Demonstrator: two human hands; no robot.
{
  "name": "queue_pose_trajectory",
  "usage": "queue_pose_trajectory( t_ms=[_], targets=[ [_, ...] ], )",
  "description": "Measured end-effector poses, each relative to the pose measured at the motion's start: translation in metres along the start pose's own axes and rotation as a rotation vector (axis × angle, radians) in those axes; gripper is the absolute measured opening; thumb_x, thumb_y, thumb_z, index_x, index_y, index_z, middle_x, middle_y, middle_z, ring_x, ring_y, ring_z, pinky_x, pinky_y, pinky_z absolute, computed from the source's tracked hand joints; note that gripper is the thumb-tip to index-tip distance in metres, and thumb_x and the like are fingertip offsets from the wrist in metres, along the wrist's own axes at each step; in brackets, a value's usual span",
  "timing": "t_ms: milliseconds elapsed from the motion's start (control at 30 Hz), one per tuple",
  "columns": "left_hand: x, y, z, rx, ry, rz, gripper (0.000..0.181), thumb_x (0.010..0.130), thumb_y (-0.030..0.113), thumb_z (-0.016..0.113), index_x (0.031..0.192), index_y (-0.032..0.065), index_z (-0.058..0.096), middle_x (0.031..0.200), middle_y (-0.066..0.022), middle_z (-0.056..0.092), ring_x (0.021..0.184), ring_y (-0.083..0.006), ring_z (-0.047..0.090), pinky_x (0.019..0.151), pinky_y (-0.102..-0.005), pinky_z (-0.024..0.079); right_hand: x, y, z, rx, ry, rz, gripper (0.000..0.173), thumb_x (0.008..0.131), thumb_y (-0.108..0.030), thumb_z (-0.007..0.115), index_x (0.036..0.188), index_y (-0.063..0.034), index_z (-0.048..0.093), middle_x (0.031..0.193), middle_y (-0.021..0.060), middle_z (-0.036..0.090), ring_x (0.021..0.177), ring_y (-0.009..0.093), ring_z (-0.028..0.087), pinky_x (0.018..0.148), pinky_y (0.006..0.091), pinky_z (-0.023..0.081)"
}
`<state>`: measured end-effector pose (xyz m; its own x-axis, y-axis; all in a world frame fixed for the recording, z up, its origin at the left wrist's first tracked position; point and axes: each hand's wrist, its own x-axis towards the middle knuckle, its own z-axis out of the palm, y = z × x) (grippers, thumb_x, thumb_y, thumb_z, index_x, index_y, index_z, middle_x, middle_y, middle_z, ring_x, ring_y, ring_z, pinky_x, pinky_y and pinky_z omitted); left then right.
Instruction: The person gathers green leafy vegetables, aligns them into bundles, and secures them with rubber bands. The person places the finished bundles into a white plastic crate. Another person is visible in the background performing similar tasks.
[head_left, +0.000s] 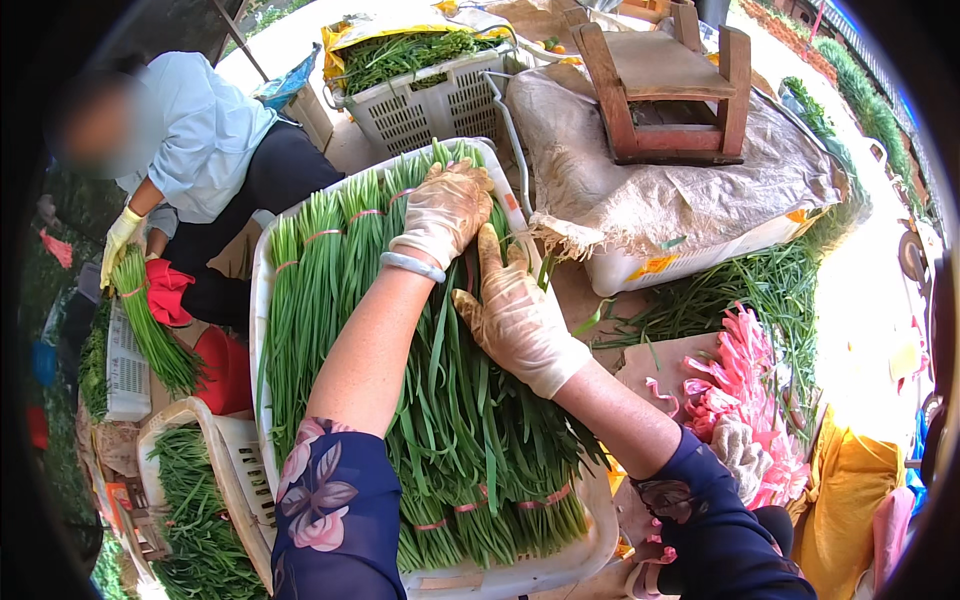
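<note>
My left hand, in a stained pale glove with a bangle at the wrist, lies over the far end of a bundle of garlic chives. Its fingers curl down and their tips are hidden, so a grip cannot be made out. My right hand, gloved alike, is against the leaves by the crate's right side, fingers apart and nothing seen in it. Beneath both hands, a white plastic crate holds several chive bundles tied with pink bands. At the near end, other tied bundles point the opposite way.
To the left, a person holds a chive bundle. A wooden stool stands on a sack-covered crate at the back right. Pink plastic strips, a knitted glove and loose chives lie right. Another crate with greens sits left.
</note>
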<state>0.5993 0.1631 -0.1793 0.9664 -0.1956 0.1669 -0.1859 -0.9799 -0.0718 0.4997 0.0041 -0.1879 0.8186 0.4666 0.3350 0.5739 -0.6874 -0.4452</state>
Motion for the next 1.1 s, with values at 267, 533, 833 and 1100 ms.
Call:
queue_pose_trajectory(
  t_ms=[267, 533, 833, 1100],
  targets=[
    [0.013, 0.015, 0.042, -0.066, 0.101, -0.079, 0.024, 0.085, 0.026, 0.056, 0.095, 0.0103, 0.070, 0.108, -0.0107, 0.067, 0.111, -0.0268, 0.059, 0.104, -0.0382, 0.039, -0.005, -0.001, 0.018, -0.457, -0.254, -0.165, 0.067, 0.089, -0.023, 0.049, 0.136, 0.0219, 0.033, 0.122, 0.0475, 0.047, 0.113, 0.055, 0.052, 0.092, 0.0487, 0.047],
    [-0.005, 0.023, 0.061, -0.145, 0.226, -0.138, 0.020, 0.084, 0.025, 0.060, 0.084, 0.0070, 0.068, 0.090, -0.0179, 0.068, 0.086, -0.0354, 0.067, 0.076, -0.0430, 0.053, -0.006, 0.013, 0.058, -0.377, -0.209, -0.157, 0.054, 0.089, -0.019, 0.053, 0.125, 0.0204, 0.048, 0.118, 0.0420, 0.052, 0.104, 0.047, 0.060, 0.073, 0.0470, 0.052],
    [-0.016, -0.039, 0.074, 0.494, -0.082, 0.525, 0.046, 0.100, 0.037, 0.031, 0.135, 0.0141, 0.051, 0.146, -0.0164, 0.042, 0.136, -0.0373, 0.035, 0.116, -0.0454, 0.025, 0.009, 0.008, 0.071, -0.544, -0.209, -0.361, 0.044, 0.094, -0.020, 0.045, 0.131, 0.0002, 0.057, 0.135, 0.0191, 0.056, 0.124, 0.034, 0.055, 0.103, 0.0507, 0.040],
    [-0.241, 0.053, -0.102, -0.021, -0.111, 0.167, 0.068, 0.095, 0.041, 0.052, 0.147, 0.0022, 0.032, 0.153, -0.0247, 0.026, 0.142, -0.0382, 0.026, 0.118, -0.0396, 0.020, -0.079, -0.009, -0.002, -0.114, -0.135, -0.288, 0.058, 0.095, -0.030, 0.051, 0.137, 0.0079, 0.040, 0.124, 0.0335, 0.049, 0.107, 0.051, 0.054, 0.086, 0.0517, 0.050]
  ],
)
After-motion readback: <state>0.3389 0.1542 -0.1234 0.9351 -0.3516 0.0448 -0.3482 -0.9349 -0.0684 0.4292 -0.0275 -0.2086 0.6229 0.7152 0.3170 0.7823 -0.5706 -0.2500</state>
